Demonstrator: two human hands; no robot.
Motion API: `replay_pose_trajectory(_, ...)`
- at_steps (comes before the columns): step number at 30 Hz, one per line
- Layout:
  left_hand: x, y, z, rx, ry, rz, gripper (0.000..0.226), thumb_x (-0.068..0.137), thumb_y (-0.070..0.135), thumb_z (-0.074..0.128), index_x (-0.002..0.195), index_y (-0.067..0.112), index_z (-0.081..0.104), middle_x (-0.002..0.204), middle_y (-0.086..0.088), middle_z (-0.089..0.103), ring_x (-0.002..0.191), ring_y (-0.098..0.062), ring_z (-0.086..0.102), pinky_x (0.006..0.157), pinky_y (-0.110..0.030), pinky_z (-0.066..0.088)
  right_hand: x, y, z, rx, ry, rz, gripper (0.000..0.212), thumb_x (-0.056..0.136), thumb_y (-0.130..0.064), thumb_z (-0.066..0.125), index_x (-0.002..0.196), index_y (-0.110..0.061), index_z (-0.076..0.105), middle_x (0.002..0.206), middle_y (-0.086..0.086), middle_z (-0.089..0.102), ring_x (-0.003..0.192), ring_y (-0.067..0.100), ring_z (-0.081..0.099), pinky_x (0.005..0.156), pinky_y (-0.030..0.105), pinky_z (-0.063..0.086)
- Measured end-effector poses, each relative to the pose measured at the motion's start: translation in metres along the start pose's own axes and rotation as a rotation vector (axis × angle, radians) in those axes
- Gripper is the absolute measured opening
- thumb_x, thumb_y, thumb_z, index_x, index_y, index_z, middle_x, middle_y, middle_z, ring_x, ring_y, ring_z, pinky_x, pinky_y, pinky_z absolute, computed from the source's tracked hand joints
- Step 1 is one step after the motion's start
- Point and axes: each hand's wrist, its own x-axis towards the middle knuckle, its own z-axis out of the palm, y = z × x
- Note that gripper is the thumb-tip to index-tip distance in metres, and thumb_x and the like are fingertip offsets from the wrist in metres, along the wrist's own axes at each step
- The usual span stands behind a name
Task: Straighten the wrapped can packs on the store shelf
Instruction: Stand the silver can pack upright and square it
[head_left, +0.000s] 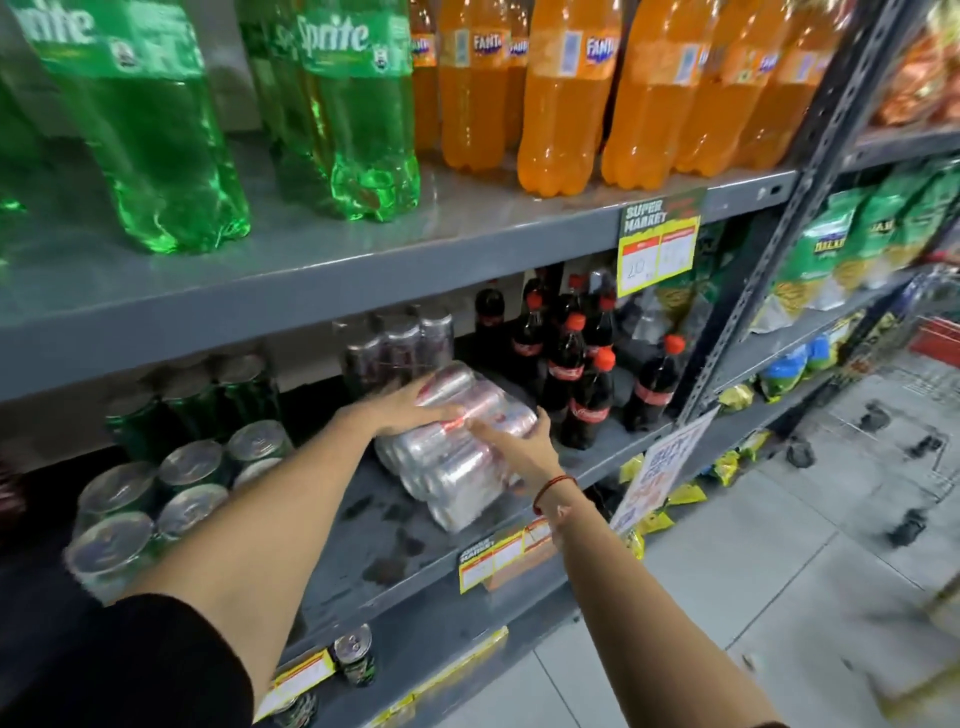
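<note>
While the clear-wrapped pack of silver cans lies skewed, long axis front-to-back, my left hand rests flat on top; my right hand clasps its side.

Grey metal shelving, pale tiled floor

I see the silver can pack lying on its side, skewed, on the middle shelf. Left grip flat on top, right grip curled round its right end. Cola bottles just beside it, green can pack further left.
</note>
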Motion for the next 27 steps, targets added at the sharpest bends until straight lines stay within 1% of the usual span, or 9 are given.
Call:
replay_pose_trajectory(3, 0.0, -0.006, 0.006, 0.107, 0.068, -0.07, 0.103, 0.06, 0.086, 0.048, 0.145, 0.046, 0.007, 0.16, -0.007, 0.01, 0.145, -0.031, 0.015, 0.118, -0.044, 0.016, 0.001, 0.006, 0.007, 0.082, 0.041, -0.08, 0.116, 0.048, -0.045, 0.088, 0.142, -0.016, 0.027, 0.144, 0.018, 0.041, 0.128, 0.035, 0.047, 0.103, 0.051, 0.044)
replay_pose_trajectory(7, -0.007, -0.01, 0.014, 0.201, 0.184, -0.079, 0.11, 0.047, 0.096, 0.032, 0.143, 0.048, 0.008, 0.157, -0.016, 0.018, 0.143, -0.035, 0.021, 0.114, -0.047, 0.024, -0.002, 0.006, 0.007, 0.034, 0.084, -0.157, 0.096, 0.053, -0.039, 0.089, 0.131, -0.014, 0.04, 0.131, 0.015, 0.054, 0.119, 0.033, 0.055, 0.1, 0.048, 0.048)
replay_pose_trajectory(11, -0.017, -0.013, 0.028, 0.159, 0.354, -0.072, 0.1, 0.055, 0.092, 0.031, 0.143, 0.051, 0.008, 0.15, -0.021, 0.031, 0.137, -0.039, 0.031, 0.107, -0.049, 0.035, -0.014, 0.001, 0.001, -0.046, 0.082, -0.338, 0.08, 0.057, -0.034, 0.089, 0.123, -0.019, 0.047, 0.123, 0.012, 0.057, 0.113, 0.028, 0.057, 0.096, 0.046, 0.05)
replay_pose_trajectory(13, -0.026, -0.019, 0.043, 0.077, 0.487, -0.036, 0.094, 0.066, 0.082, 0.042, 0.145, 0.044, 0.009, 0.143, -0.022, 0.037, 0.132, -0.039, 0.035, 0.103, -0.048, 0.038, -0.022, -0.003, -0.003, -0.184, 0.094, -0.514, 0.068, 0.06, -0.032, 0.087, 0.116, -0.027, 0.049, 0.122, 0.005, 0.053, 0.114, 0.02, 0.05, 0.095, 0.036, 0.048)
replay_pose_trajectory(15, -0.038, -0.026, 0.061, -0.08, 0.561, 0.026, 0.097, 0.069, 0.076, 0.047, 0.146, 0.04, 0.002, 0.141, -0.02, 0.033, 0.131, -0.036, 0.033, 0.105, -0.048, 0.035, -0.031, -0.003, -0.004, -0.331, 0.088, -0.668, 0.071, 0.061, -0.031, 0.085, 0.12, -0.029, 0.046, 0.127, 0.002, 0.044, 0.12, 0.018, 0.04, 0.101, 0.03, 0.039)
replay_pose_trajectory(18, -0.049, -0.034, 0.078, -0.208, 0.56, 0.105, 0.103, 0.061, 0.088, 0.033, 0.137, 0.043, -0.021, 0.147, -0.015, 0.02, 0.136, -0.033, 0.021, 0.11, -0.049, 0.025, -0.043, 0.005, 0.001, -0.415, 0.107, -0.81, 0.072, 0.063, -0.029, 0.082, 0.125, -0.021, 0.047, 0.132, 0.004, 0.037, 0.127, 0.023, 0.032, 0.109, 0.037, 0.031)
replay_pose_trajectory(20, -0.053, -0.04, 0.082, -0.226, 0.56, 0.139, 0.103, 0.062, 0.09, 0.027, 0.134, 0.041, -0.027, 0.15, -0.016, 0.013, 0.139, -0.032, 0.018, 0.111, -0.047, 0.022, -0.05, 0.012, 0.007, -0.404, 0.139, -0.863, 0.069, 0.062, -0.031, 0.079, 0.123, -0.016, 0.05, 0.132, 0.006, 0.036, 0.128, 0.026, 0.031, 0.111, 0.042, 0.031)
replay_pose_trajectory(24, -0.065, -0.054, 0.098, -0.286, 0.523, 0.146, 0.102, 0.074, 0.069, 0.043, 0.134, 0.031, -0.03, 0.156, -0.014, 0.0, 0.144, -0.027, 0.014, 0.108, -0.029, 0.014, -0.053, 0.034, 0.019, -0.521, 0.171, -1.007, 0.056, 0.067, -0.039, 0.078, 0.114, -0.023, 0.051, 0.138, 0.011, 0.035, 0.138, 0.038, 0.02, 0.114, 0.06, 0.021)
replay_pose_trajectory(27, -0.069, -0.057, 0.103, -0.349, 0.483, 0.103, 0.105, 0.075, 0.062, 0.048, 0.135, 0.029, -0.032, 0.158, -0.01, -0.006, 0.145, -0.022, 0.009, 0.109, -0.026, 0.01, -0.05, 0.044, 0.023, -0.586, 0.177, -1.038, 0.05, 0.073, -0.041, 0.076, 0.11, -0.027, 0.047, 0.143, 0.015, 0.034, 0.142, 0.044, 0.008, 0.116, 0.06, 0.016)
